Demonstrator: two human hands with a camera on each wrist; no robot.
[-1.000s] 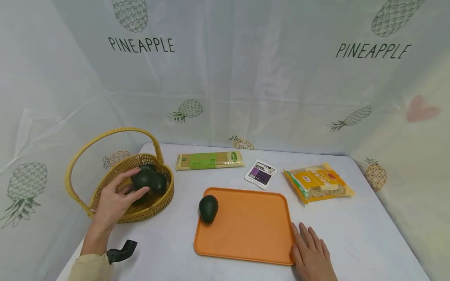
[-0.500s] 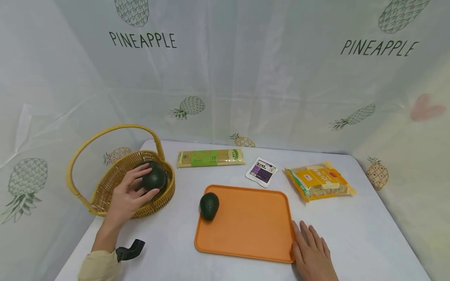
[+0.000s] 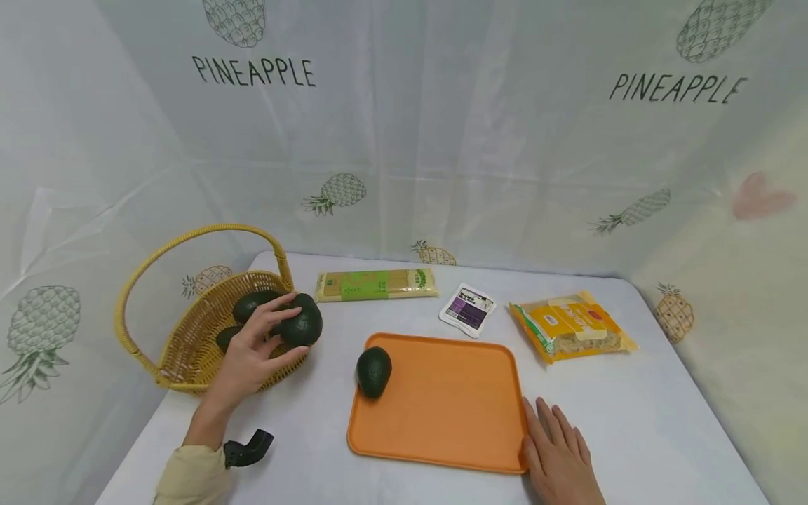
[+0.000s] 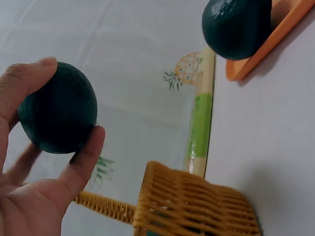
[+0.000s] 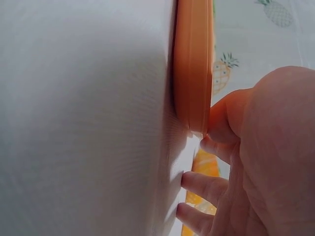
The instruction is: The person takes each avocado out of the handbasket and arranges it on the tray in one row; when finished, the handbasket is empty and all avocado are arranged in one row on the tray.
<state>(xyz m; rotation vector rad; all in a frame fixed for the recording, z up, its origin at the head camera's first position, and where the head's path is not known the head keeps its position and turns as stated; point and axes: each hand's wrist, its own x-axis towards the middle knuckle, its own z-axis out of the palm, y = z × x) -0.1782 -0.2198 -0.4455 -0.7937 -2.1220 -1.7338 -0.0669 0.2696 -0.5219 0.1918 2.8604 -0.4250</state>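
My left hand grips a dark green avocado between thumb and fingers, held above the right rim of the wicker basket. The left wrist view shows that avocado raised clear of the basket. Two more avocados lie inside the basket, partly behind the hand. Another avocado rests at the left edge of the orange tray. My right hand lies on the table with fingers extended, its thumb side touching the tray's right edge.
A long noodle packet lies at the back of the table. Right of it are a white and purple sachet and a yellow food bag. The basket's tall handle arches upward at the left.
My left hand has lifted the avocado out of the basket and carried it right, over the rim. The avocados left inside now show. My right hand stays by the tray.
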